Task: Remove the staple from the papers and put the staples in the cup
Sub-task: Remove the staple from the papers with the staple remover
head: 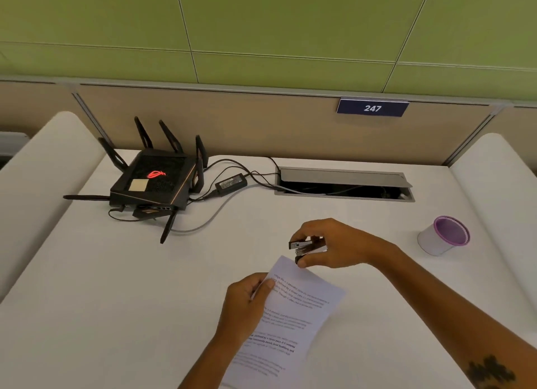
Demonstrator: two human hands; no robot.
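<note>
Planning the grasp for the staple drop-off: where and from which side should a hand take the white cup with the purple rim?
Grip the white cup with the purple rim round its white side wall, below the rim. It stands upright on the white desk, mouth open upward, so fingers over the top would block the opening. Come from its near left side, probably with the right hand, which is closest but now holds the black and silver staple remover.

White bench (145, 301) carrying office items.
Lying on it: a black router (154, 182), a power adapter (231, 183), cables (203, 217), and a purple-rimmed cup (443, 236) standing at right.
</note>
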